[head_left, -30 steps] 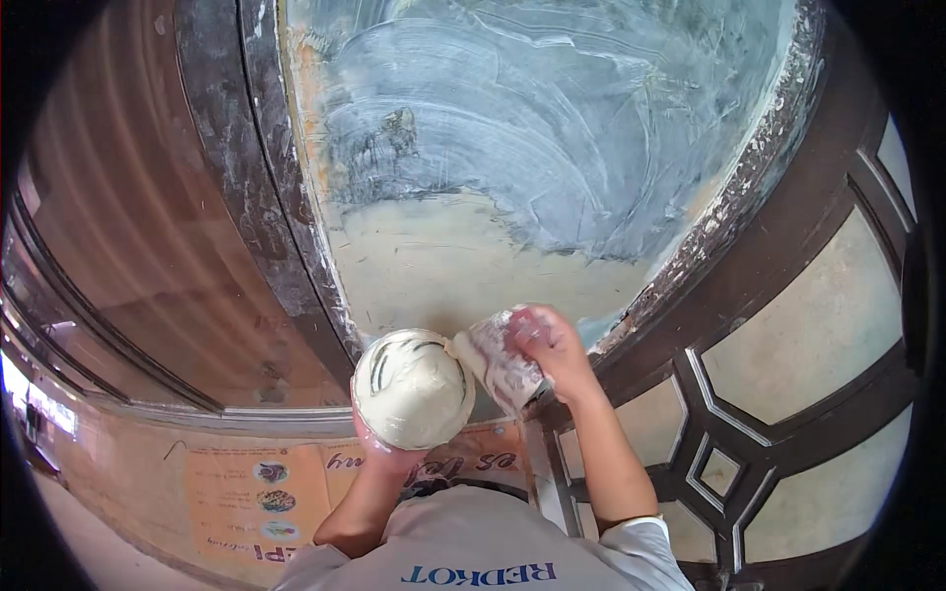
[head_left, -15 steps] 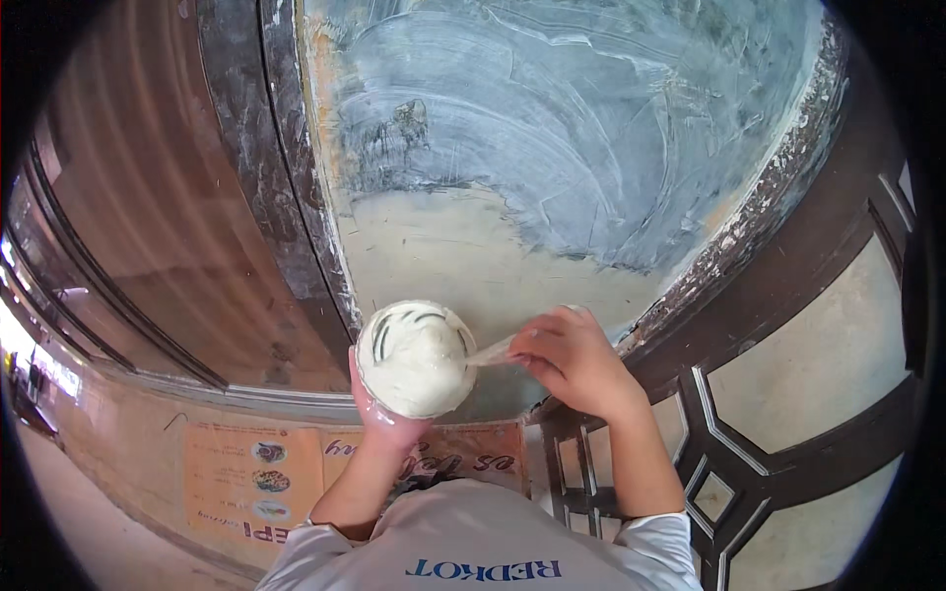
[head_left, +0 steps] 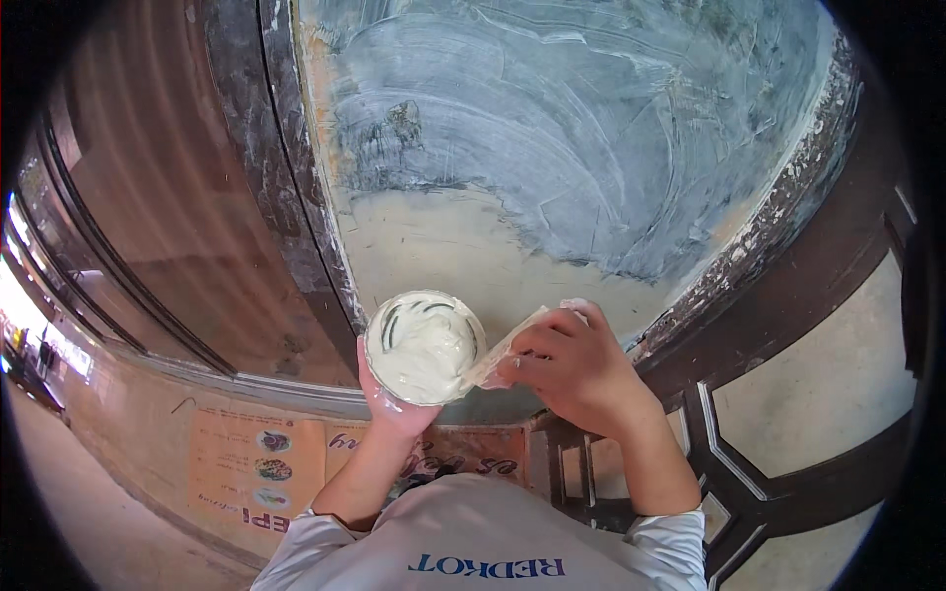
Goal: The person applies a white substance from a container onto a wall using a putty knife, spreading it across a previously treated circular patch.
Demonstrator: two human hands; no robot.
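My left hand [head_left: 397, 415] is closed round a round bowl [head_left: 369, 366], gripping it from below and the near side. Thick white paste [head_left: 426, 360] fills the bowl, swirled on top, with dark curved marks near the far rim. In my right hand [head_left: 586, 382] I pinch a thin, flat, pale scraper [head_left: 505, 347] smeared with paste. Its lower end meets the bowl's right rim. White paste sticks to my right fingertips. Just beyond the bowl is a wall panel [head_left: 562, 118], blue-grey with white streaks above and a smooth beige patch [head_left: 424, 231] below.
Dark, paint-spattered frames [head_left: 281, 167] border the panel on the left and right. To the right stands a dark lattice with pale panes [head_left: 813, 369]. A brown glossy panel [head_left: 177, 197] is at left. An orange printed banner [head_left: 229, 458] lies low on the left.
The paste's tall mound is now a lower swirl. My right hand has moved slightly right and down, turning the scraper's broad face into view. The bowl has shifted slightly.
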